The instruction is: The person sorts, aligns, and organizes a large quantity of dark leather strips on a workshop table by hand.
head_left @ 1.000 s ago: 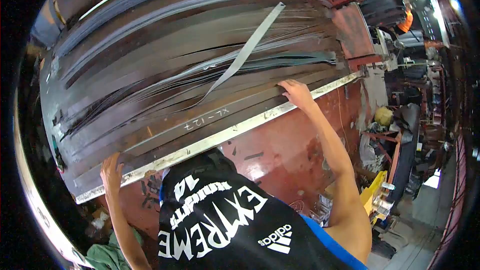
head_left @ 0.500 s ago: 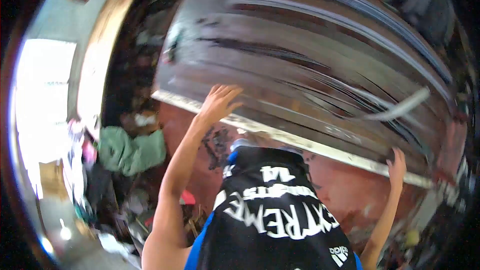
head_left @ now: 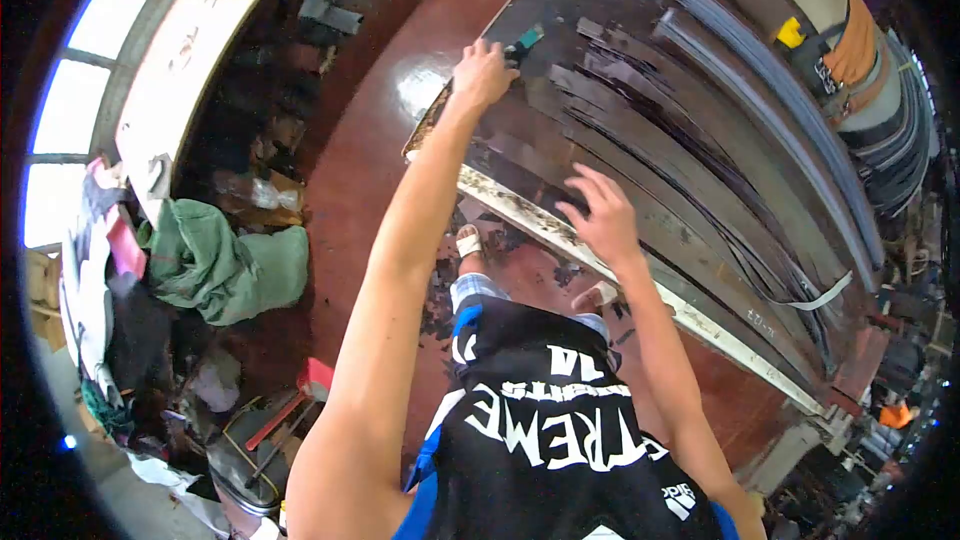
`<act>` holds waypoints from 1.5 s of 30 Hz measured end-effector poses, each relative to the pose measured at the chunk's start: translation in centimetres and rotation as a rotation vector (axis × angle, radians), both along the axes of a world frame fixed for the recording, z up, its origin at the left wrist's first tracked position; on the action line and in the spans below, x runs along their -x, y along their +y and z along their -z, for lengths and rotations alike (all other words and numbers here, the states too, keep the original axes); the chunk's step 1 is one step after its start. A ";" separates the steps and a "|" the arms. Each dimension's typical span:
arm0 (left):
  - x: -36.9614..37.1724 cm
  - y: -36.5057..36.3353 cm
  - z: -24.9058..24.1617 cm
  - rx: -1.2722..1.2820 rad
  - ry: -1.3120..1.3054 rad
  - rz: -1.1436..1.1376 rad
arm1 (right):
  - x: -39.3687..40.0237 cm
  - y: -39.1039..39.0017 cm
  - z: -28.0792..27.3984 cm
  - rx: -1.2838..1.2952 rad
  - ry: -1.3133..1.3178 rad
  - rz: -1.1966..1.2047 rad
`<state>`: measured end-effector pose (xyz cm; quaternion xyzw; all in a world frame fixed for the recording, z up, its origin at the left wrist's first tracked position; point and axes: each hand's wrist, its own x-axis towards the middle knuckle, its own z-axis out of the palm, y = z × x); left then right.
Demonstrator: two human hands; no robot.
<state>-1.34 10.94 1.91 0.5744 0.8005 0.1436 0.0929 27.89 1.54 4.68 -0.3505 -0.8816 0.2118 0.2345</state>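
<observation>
My left hand [head_left: 483, 73] reaches to the far left part of the worktable [head_left: 690, 155]. Its fingers are curled at the near end of a small green-and-black tool [head_left: 527, 39], whose exact kind I cannot make out. My right hand [head_left: 605, 218] hovers over the table's pale front edge [head_left: 690, 315], fingers apart and holding nothing. Long, thin dark strips [head_left: 690, 180] lie across the tabletop beyond that hand.
A bundle of long grey strips [head_left: 770, 90] runs along the table's far side. Thick coiled material [head_left: 890, 120] stands at the right. On the left, a green cloth sack [head_left: 235, 265] rests by clutter. Dark scraps litter the red floor [head_left: 375, 175].
My view has turned, and the table now slants more steeply. My left hand has moved from the front edge to the green-and-black tool. My right hand has come inward along the table's edge.
</observation>
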 end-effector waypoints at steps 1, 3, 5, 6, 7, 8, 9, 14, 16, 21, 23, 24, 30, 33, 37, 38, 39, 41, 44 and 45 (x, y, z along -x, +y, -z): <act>0.6 0.4 1.5 0.002 0.016 0.037 | 2.6 0.2 1.0 0.001 -0.038 0.005; 1.3 0.7 2.7 -0.044 -0.053 0.051 | 6.1 0.5 1.5 -0.011 -0.111 0.017; 2.0 -0.6 1.1 -0.054 -0.242 -0.008 | 7.6 0.6 2.4 0.010 -0.137 0.067; 2.5 -1.7 -0.1 -0.052 -0.256 -0.007 | 8.0 0.7 2.5 0.025 -0.144 0.104; 3.3 -3.4 -1.0 -0.101 -0.418 -0.079 | 8.3 0.9 2.3 0.027 -0.162 0.101; 4.1 -5.6 -1.2 -0.148 -0.581 -0.159 | 8.5 1.0 2.2 0.073 -0.161 0.136; 5.0 -8.0 -0.4 -0.265 -0.666 -0.176 | 8.5 1.0 2.1 0.121 -0.158 0.171; 9.1 -21.8 1.2 -0.223 -0.879 -0.437 | 8.4 1.5 2.0 0.223 -0.100 0.207; 9.7 -26.2 -0.2 -0.201 -1.002 -0.550 | 8.6 1.5 1.6 0.226 -0.094 0.211; 10.0 -31.2 -0.2 -0.159 -1.023 -0.592 | 9.4 1.1 0.5 0.297 -0.102 0.247; 9.7 -31.6 0.2 -0.116 -0.990 -0.583 | 9.4 1.1 0.9 0.246 -0.085 0.207; 9.4 -31.3 0.4 -0.125 -0.995 -0.574 | 9.3 1.1 1.2 0.248 -0.089 0.205; 7.4 -29.1 0.0 -0.057 -0.914 -0.437 | 8.9 1.2 1.6 0.146 -0.086 0.177; 6.7 -28.6 -0.1 -0.016 -0.933 -0.414 | 8.9 1.1 2.1 0.172 -0.087 0.200; 6.5 -28.6 -0.1 -0.030 -0.882 -0.346 | 9.1 1.1 1.9 0.125 -0.086 0.177; 6.5 -28.7 -0.1 -0.024 -0.880 -0.342 | 9.2 1.0 1.7 0.129 -0.085 0.175; 6.5 -28.7 0.0 -0.018 -0.878 -0.338 | 9.2 1.0 1.6 0.133 -0.083 0.173; 6.4 -28.7 0.0 -0.008 -0.887 -0.338 | 9.2 1.2 1.8 0.106 -0.088 0.164; 6.2 -28.8 0.1 -0.010 -0.883 -0.327 | 9.3 0.9 1.5 0.116 -0.092 0.172; 6.1 -28.7 0.1 -0.025 -0.872 -0.317 | 9.4 0.8 1.3 0.150 -0.092 0.186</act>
